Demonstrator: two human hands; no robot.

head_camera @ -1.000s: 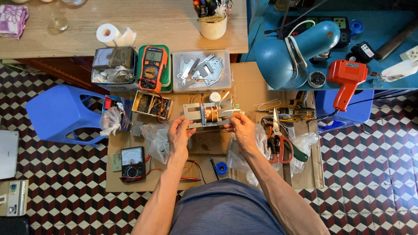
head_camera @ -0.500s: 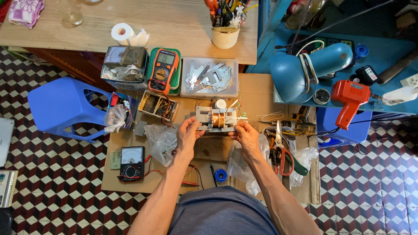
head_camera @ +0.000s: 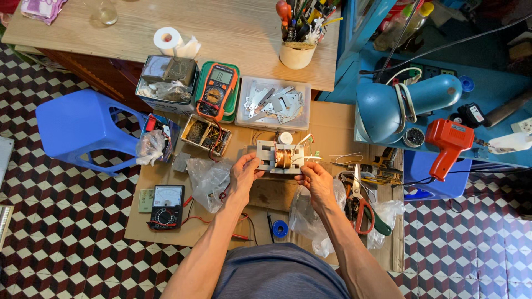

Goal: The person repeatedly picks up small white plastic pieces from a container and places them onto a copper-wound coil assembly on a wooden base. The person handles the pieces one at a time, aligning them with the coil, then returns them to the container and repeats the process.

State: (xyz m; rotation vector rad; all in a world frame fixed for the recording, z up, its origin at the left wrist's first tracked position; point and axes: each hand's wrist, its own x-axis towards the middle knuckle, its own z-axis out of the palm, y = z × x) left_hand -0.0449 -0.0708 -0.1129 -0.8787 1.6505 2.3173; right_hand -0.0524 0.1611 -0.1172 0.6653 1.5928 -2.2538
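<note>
A small transformer (head_camera: 280, 158) with a copper coil and grey metal laminations rests on the cardboard sheet (head_camera: 166, 227) on the floor. My left hand (head_camera: 244, 176) grips its left end. My right hand (head_camera: 316, 180) pinches at its right end, where thin white leads stick out. A clear tray of loose grey metal plates (head_camera: 274, 103) lies just beyond it.
An orange digital multimeter (head_camera: 215, 90), a parts box (head_camera: 206, 134), a black analogue meter (head_camera: 165, 206), plastic bags (head_camera: 208, 180), scissors (head_camera: 359, 205), blue tape roll (head_camera: 280, 228). A blue stool (head_camera: 83, 130) stands left; a wooden table (head_camera: 221, 33), a blue lamp (head_camera: 399, 105) and an orange soldering gun (head_camera: 449, 141) are beyond.
The view has shifted slightly, so everything sits lower in frame. Both hands stay on the transformer, with the fingers adjusted a little at its ends.
</note>
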